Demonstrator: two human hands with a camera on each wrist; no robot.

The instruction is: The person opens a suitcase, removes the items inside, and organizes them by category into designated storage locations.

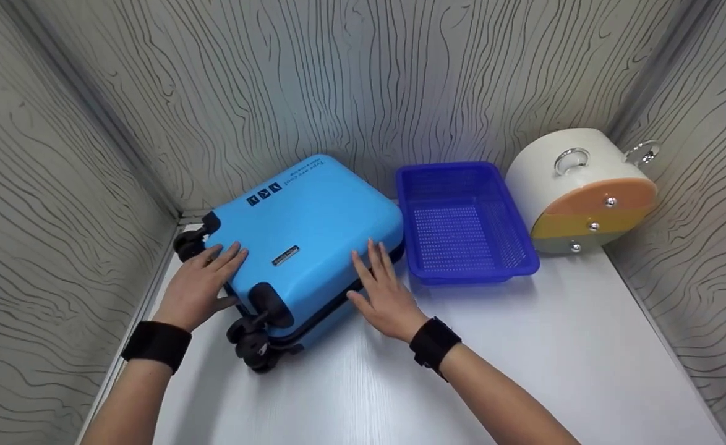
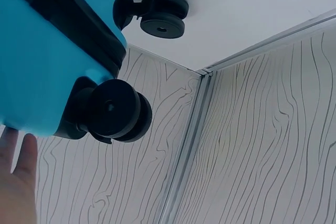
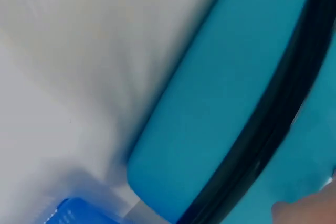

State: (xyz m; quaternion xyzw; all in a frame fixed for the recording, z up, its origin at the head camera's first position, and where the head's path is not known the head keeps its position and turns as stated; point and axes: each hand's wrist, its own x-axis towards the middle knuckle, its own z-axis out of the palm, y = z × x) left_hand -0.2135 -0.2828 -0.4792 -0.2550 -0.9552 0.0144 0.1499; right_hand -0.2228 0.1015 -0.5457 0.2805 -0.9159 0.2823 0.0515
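A light-blue hard-shell suitcase [image 1: 332, 216] lies flat on the white table, turned at an angle, its black wheels [image 1: 255, 346] toward the lower left. My left hand [image 1: 199, 284] rests on its wheel end with fingers spread over the top edge. On the near long side, my right hand [image 1: 388, 300] touches the shell with straight fingers beside the black seam. In the left wrist view, fingertips [image 2: 26, 153] meet the blue shell close to a wheel [image 2: 113, 108]. The right wrist view shows the seam [image 3: 262, 124] running along the side, with a blurred bit of hand at the lower right.
A dark-blue plastic basket [image 1: 468, 278] stands right of the suitcase, close to its corner. Beyond it is a round white drawer box [image 1: 548, 154] with orange, yellow and green fronts. Wood-grain panels [image 1: 363, 80] wall in the table [image 1: 462, 371] at the back and both sides.
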